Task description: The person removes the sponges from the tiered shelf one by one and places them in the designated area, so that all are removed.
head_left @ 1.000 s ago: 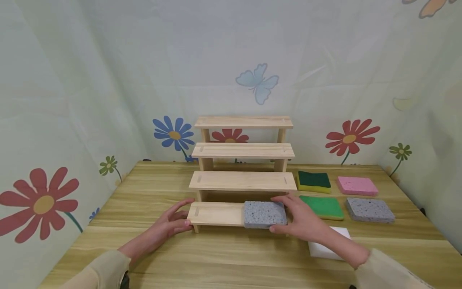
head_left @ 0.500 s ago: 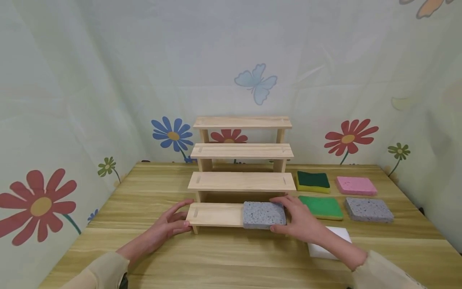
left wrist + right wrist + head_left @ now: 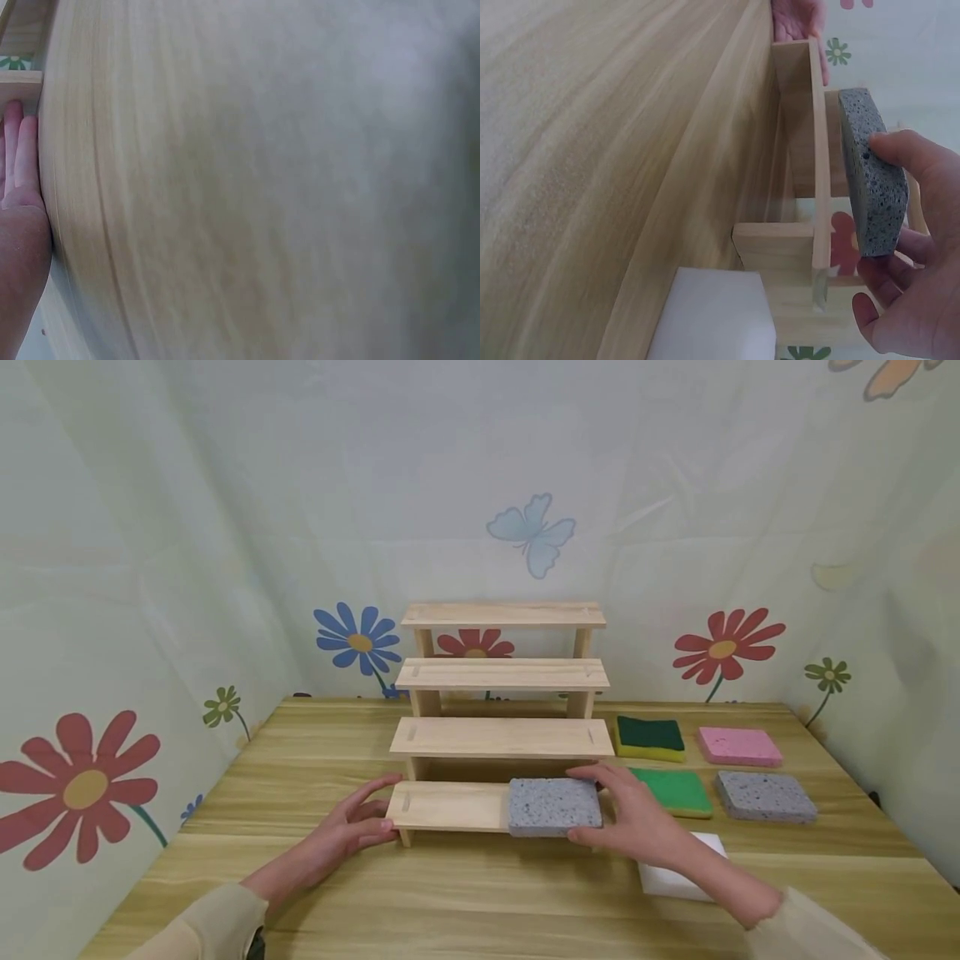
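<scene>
My right hand (image 3: 637, 818) pinches a grey speckled sponge (image 3: 553, 807) by its right end, thumb at the front edge and fingers behind. In the right wrist view that sponge (image 3: 871, 176) stands a small gap off the lowest step (image 3: 821, 150), over its right half. My left hand (image 3: 348, 822) holds the left end of the lowest step (image 3: 450, 804) of a four-tier wooden stand, thumb at the front corner and index finger at the back corner. In the left wrist view, fingers of the left hand (image 3: 21, 161) reach up to the stand's end (image 3: 21, 86).
Right of the stand lie a dark green and yellow sponge (image 3: 649, 738), a pink sponge (image 3: 740, 747), a green sponge (image 3: 678, 792), another grey speckled sponge (image 3: 767, 796) and a white sponge (image 3: 675, 875), partly under the right forearm. A flowered cloth (image 3: 300, 485) hangs behind the table (image 3: 450, 902).
Over the last half second the right hand and the grey sponge have shifted slightly to the right. The left hand stays at the step's left end.
</scene>
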A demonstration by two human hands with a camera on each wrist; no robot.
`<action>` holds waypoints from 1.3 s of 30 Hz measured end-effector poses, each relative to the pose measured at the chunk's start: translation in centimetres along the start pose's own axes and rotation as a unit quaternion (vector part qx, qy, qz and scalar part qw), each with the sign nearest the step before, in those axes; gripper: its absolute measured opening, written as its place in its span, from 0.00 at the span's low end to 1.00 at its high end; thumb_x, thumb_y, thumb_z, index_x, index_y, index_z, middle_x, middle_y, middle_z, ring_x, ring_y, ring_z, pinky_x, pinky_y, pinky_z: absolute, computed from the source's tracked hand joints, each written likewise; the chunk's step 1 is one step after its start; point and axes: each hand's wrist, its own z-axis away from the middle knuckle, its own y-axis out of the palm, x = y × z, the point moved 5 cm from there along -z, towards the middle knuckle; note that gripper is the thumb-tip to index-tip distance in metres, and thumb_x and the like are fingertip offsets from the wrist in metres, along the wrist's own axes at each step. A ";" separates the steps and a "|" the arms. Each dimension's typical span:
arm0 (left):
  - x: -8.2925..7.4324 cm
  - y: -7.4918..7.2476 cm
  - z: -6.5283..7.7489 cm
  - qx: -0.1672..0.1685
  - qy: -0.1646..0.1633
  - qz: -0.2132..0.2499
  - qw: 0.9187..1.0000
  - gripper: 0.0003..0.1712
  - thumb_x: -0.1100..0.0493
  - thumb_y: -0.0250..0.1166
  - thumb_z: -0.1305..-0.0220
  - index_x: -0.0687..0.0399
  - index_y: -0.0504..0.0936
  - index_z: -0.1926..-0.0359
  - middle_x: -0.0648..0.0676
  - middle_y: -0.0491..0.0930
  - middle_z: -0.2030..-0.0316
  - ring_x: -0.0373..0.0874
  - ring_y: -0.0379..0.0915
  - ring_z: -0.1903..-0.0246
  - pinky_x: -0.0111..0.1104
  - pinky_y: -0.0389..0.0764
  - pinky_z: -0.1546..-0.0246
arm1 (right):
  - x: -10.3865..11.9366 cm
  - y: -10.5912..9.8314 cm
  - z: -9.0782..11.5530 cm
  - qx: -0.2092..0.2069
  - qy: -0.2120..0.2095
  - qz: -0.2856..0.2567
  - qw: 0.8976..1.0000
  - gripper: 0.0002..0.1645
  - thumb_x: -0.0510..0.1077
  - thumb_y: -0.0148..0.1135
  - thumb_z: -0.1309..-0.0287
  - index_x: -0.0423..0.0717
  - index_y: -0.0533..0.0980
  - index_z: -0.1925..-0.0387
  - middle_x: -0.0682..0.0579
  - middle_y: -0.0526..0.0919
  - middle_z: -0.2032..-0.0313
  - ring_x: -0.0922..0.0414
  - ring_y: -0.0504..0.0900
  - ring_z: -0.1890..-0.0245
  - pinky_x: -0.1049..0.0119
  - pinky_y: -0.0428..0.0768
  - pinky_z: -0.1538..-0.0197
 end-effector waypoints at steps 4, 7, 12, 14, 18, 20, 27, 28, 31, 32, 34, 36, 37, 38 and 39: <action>-0.1 0.0 0.0 0.006 0.006 -0.002 1.000 0.41 0.63 0.59 0.30 0.48 0.50 0.23 0.61 0.69 0.37 0.44 0.75 0.42 0.36 0.82 0.42 | -0.3 -0.7 0.6 0.004 0.002 -0.023 1.000 0.45 0.62 0.77 0.55 0.53 0.72 0.37 0.46 0.72 0.36 0.47 0.72 0.41 0.41 0.76 0.42; -0.1 0.0 0.0 0.006 0.004 -0.003 1.000 0.41 0.62 0.59 0.30 0.47 0.50 0.23 0.62 0.69 0.37 0.45 0.75 0.42 0.36 0.82 0.41 | -0.7 -1.2 0.9 -0.002 0.006 -0.042 0.999 0.45 0.61 0.78 0.57 0.55 0.72 0.37 0.48 0.72 0.35 0.47 0.71 0.41 0.41 0.75 0.41; 0.0 0.0 0.1 0.000 -0.004 0.003 1.000 0.41 0.63 0.59 0.30 0.44 0.51 0.23 0.61 0.69 0.37 0.45 0.75 0.42 0.37 0.81 0.41 | -1.2 -2.2 1.5 -0.019 0.009 -0.043 0.999 0.46 0.63 0.78 0.60 0.58 0.72 0.37 0.53 0.74 0.38 0.52 0.73 0.43 0.45 0.78 0.43; -0.1 0.0 0.1 -0.001 -0.006 0.006 1.000 0.40 0.63 0.59 0.30 0.43 0.52 0.23 0.60 0.69 0.37 0.44 0.75 0.42 0.37 0.81 0.41 | -1.3 -2.7 1.8 -0.027 0.011 -0.041 0.999 0.46 0.63 0.79 0.60 0.60 0.72 0.38 0.56 0.76 0.40 0.55 0.74 0.46 0.52 0.79 0.45; -0.1 0.0 0.1 0.002 -0.008 0.002 1.000 0.40 0.63 0.59 0.30 0.42 0.51 0.23 0.60 0.68 0.36 0.45 0.74 0.41 0.37 0.81 0.41 | -1.3 -4.1 2.5 -0.040 0.016 -0.061 0.997 0.43 0.57 0.79 0.57 0.56 0.72 0.38 0.53 0.76 0.44 0.57 0.74 0.53 0.63 0.81 0.51; -0.1 0.0 0.1 0.003 -0.007 -0.002 1.000 0.40 0.63 0.59 0.30 0.42 0.51 0.23 0.60 0.68 0.36 0.45 0.74 0.41 0.37 0.81 0.41 | -1.3 -4.7 2.9 -0.046 0.023 -0.066 0.996 0.43 0.55 0.79 0.56 0.55 0.72 0.37 0.51 0.76 0.45 0.56 0.75 0.54 0.67 0.82 0.53; -0.1 0.0 0.1 0.008 0.000 0.000 1.000 0.41 0.63 0.59 0.30 0.45 0.51 0.23 0.61 0.68 0.36 0.44 0.75 0.41 0.36 0.81 0.41 | -1.9 -6.5 4.2 -0.063 0.056 -0.061 0.995 0.45 0.53 0.78 0.53 0.55 0.69 0.34 0.45 0.72 0.42 0.48 0.77 0.48 0.70 0.83 0.53; -0.1 0.0 0.1 0.008 0.001 0.002 1.000 0.40 0.63 0.59 0.30 0.45 0.51 0.23 0.61 0.69 0.36 0.44 0.75 0.42 0.36 0.81 0.41 | -2.1 -6.7 4.4 -0.063 0.061 -0.059 0.994 0.45 0.53 0.77 0.53 0.56 0.68 0.33 0.45 0.71 0.41 0.47 0.77 0.47 0.70 0.83 0.52; -0.1 0.0 0.0 0.009 0.001 0.003 1.000 0.41 0.63 0.58 0.30 0.45 0.50 0.23 0.61 0.69 0.37 0.44 0.75 0.42 0.36 0.81 0.41 | -2.6 -7.3 5.0 -0.068 0.069 -0.046 0.994 0.45 0.54 0.77 0.52 0.57 0.68 0.32 0.44 0.69 0.38 0.50 0.75 0.47 0.69 0.82 0.51; -0.1 0.0 0.0 0.008 0.002 0.003 1.000 0.41 0.63 0.58 0.30 0.46 0.50 0.23 0.60 0.69 0.37 0.44 0.76 0.42 0.36 0.82 0.42 | -2.8 -7.6 5.2 -0.072 0.068 -0.042 0.994 0.45 0.54 0.77 0.52 0.58 0.68 0.32 0.44 0.69 0.38 0.54 0.75 0.49 0.71 0.82 0.52; -0.1 0.0 0.0 0.009 0.003 0.004 1.000 0.40 0.63 0.58 0.30 0.46 0.50 0.23 0.60 0.70 0.38 0.44 0.76 0.42 0.36 0.82 0.42 | -3.2 -8.1 5.6 -0.085 0.062 -0.031 0.994 0.45 0.54 0.77 0.52 0.57 0.68 0.32 0.45 0.69 0.37 0.62 0.72 0.52 0.74 0.79 0.55; -0.1 0.0 0.0 0.012 0.005 0.004 1.000 0.41 0.63 0.58 0.29 0.47 0.49 0.23 0.59 0.70 0.38 0.44 0.76 0.42 0.36 0.82 0.41 | -3.7 -8.7 6.0 -0.104 0.051 -0.023 0.993 0.45 0.52 0.78 0.53 0.54 0.69 0.33 0.46 0.69 0.37 0.66 0.70 0.56 0.76 0.77 0.57; -0.1 0.0 0.1 0.011 0.005 0.005 1.000 0.40 0.63 0.58 0.30 0.47 0.49 0.23 0.58 0.71 0.39 0.44 0.76 0.43 0.36 0.82 0.42 | -3.9 -9.0 6.2 -0.112 0.049 -0.019 0.992 0.45 0.51 0.78 0.53 0.53 0.69 0.33 0.47 0.69 0.37 0.68 0.69 0.58 0.78 0.76 0.58; -0.1 0.0 0.1 0.012 0.005 0.006 1.000 0.40 0.63 0.58 0.30 0.47 0.49 0.23 0.58 0.71 0.39 0.44 0.76 0.43 0.36 0.82 0.42 | -4.2 -9.3 6.5 -0.120 0.048 -0.015 0.991 0.46 0.50 0.78 0.53 0.53 0.69 0.32 0.49 0.70 0.39 0.69 0.68 0.58 0.80 0.75 0.59; -0.1 0.0 0.1 0.012 0.006 0.007 1.000 0.40 0.63 0.58 0.30 0.47 0.49 0.23 0.58 0.71 0.39 0.44 0.76 0.43 0.36 0.82 0.42 | -4.6 -9.7 6.7 -0.129 0.048 -0.010 0.990 0.46 0.49 0.79 0.54 0.52 0.68 0.33 0.49 0.70 0.40 0.70 0.67 0.59 0.81 0.74 0.60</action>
